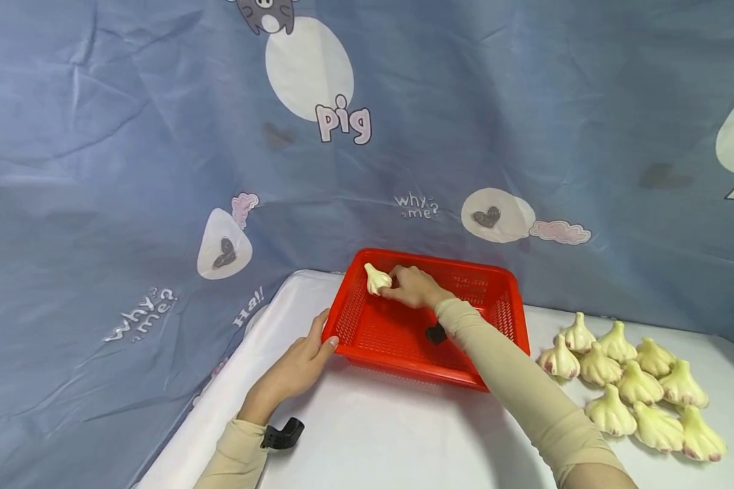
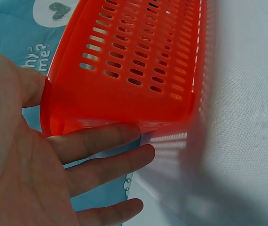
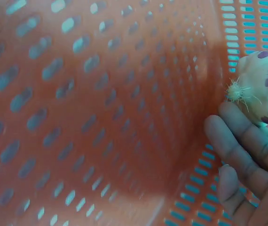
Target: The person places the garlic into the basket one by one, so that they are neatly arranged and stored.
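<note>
Ann: Say 12 o'clock is straight ahead of you. Your right grip (image 1: 414,288) is pinching a garlic bulb (image 1: 375,278) in the 10 o'clock corner of the red basket (image 1: 404,367). Its stalk points to 11.

Ben: Does it touch the bottom?

Ann: I can't tell. I'd feel for the bottom before you loosen your fingers, so the bulb doesn't drop or roll.

Ben: What about your left grip (image 1: 300,367)?

Ann: It has hold of the rim between 8 and 9 o'clock, with some fingers straight outside the wall. Hold firm there, so the basket won't slide if you bump it.

Ben: Watch the edges! Walls stand near your right fingers at 9 and 12. Your right sleeve (image 1: 516,370) crosses the near rim at about 5, so lift your elbow there.

Ann: You have more room inside the basket toward 3, and straight up. Past the far rim, at 12, hangs the blue cloth (image 1: 159,102).

Ben: Farther out, between 3 and 4, ten more bulbs (image 1: 639,385) sit on the white bench (image 1: 404,448). The closest is just beside the basket, so swing your arm high.
</note>
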### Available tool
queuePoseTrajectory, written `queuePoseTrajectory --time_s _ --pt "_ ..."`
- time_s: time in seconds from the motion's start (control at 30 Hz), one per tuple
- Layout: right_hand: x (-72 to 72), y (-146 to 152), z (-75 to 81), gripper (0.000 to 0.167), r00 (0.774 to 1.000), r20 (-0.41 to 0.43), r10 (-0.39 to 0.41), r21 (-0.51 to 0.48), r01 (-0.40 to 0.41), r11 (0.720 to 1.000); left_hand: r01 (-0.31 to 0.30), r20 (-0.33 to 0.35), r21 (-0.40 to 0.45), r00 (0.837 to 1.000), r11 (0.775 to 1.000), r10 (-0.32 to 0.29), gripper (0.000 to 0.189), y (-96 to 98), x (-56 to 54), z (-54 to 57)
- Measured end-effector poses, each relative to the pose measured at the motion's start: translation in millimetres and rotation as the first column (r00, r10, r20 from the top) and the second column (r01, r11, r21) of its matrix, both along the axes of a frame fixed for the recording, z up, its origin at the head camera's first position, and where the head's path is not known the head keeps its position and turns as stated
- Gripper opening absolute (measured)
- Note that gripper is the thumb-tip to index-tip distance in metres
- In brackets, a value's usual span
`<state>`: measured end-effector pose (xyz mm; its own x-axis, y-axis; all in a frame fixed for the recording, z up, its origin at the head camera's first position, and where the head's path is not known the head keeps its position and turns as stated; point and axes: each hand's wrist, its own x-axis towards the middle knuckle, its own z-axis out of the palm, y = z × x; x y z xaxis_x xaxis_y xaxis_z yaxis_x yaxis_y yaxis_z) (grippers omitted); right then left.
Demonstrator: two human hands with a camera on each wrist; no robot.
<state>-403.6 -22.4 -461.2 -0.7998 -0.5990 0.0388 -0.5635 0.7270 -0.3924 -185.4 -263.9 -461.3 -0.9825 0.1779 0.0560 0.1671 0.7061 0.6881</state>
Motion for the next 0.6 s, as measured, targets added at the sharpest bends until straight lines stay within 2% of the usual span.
queuePoseTrajectory --time_s 0.33,0.47,0.6 --pt "-0.9 -1.3 -4.1 0.044 0.999 -0.01 0.035 0.013 -0.035 0.999 -0.006 0.013 0.017 1.0 1.0 0.005 0.071 1.7 -0.2 -2.6" --pt "-3.0 0.0 -5.1 0.043 0.999 0.006 0.037 0.034 -0.038 0.999 -0.004 0.022 -0.011 1.0 1.0 0.004 0.074 3.4 -1.8 -1.7" --pt "-4.6 1.1 -6.4 0.045 0.999 0.018 0.033 0.049 -0.034 0.998 -0.009 0.003 -0.047 1.0 0.999 0.009 0.072 5.6 -1.9 -2.9"
